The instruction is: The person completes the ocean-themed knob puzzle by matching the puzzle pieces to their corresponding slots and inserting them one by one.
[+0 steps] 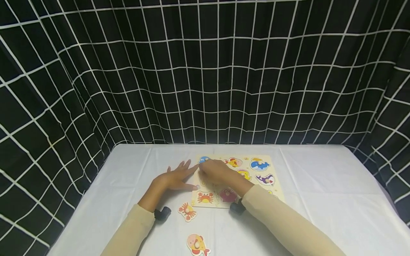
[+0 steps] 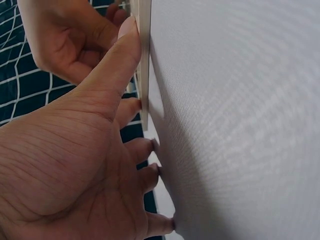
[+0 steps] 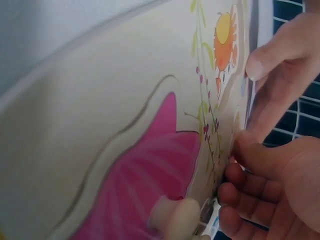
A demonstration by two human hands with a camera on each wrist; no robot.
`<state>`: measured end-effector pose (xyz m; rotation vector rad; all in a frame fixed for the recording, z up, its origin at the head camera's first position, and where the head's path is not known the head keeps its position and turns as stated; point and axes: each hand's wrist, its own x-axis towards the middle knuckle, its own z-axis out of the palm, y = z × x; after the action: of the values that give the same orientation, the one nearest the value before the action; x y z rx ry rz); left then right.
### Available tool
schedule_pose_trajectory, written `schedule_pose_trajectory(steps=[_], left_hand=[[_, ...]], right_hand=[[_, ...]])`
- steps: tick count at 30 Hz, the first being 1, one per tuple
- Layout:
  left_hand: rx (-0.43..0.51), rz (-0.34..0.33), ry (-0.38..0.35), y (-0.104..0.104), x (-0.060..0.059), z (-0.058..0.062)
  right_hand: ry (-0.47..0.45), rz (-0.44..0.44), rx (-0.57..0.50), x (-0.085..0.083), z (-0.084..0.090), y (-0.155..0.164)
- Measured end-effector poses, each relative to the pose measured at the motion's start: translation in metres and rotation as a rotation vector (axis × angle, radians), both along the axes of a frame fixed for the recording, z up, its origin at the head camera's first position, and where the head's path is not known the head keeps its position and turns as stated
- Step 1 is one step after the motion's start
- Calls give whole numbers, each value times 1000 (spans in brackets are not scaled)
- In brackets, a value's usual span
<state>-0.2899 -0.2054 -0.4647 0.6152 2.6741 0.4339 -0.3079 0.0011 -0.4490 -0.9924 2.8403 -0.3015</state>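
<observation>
My left hand lies with spread fingers at the left edge of the wooden puzzle board. Its thumb rests on the board's edge, and the other fingertips touch the cloth. Over the board's left column, my right hand has curled fingers and appears to pinch a puzzle piece that the hand hides. A blue piece shows just beyond it. The crab picture and a pink piece with a pale knob lie nearer me. A loose crab piece lies beside my left wrist.
A loose fish piece lies at the table's front. Several pieces, among them a blue whale and a purple one, are on the board's right side. A black gridded curtain hangs behind the white-clothed table.
</observation>
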Motion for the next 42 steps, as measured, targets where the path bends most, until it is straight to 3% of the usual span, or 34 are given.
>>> schedule_pose_trajectory(steps=[9, 13, 18, 23, 27, 32, 42], left_hand=[[-7, 2, 3, 0, 0, -1], [-5, 1, 0, 1, 0, 0], [-5, 2, -4, 2, 0, 2], [5, -2, -7, 2, 0, 1], [3, -2, -4, 2, 0, 0], [9, 0, 4, 1, 1, -1], [8, -11, 14, 0, 1, 0]], right_hand=[[61, 30, -23, 4, 2, 5], [77, 6, -27, 12, 7, 11], [62, -36, -62, 30, 19, 18], [57, -21, -127, 59, 28, 24], [92, 53, -159, 81, 28, 25], [176, 161, -126, 105, 26, 25], [45, 307, -45, 148, 18, 12]])
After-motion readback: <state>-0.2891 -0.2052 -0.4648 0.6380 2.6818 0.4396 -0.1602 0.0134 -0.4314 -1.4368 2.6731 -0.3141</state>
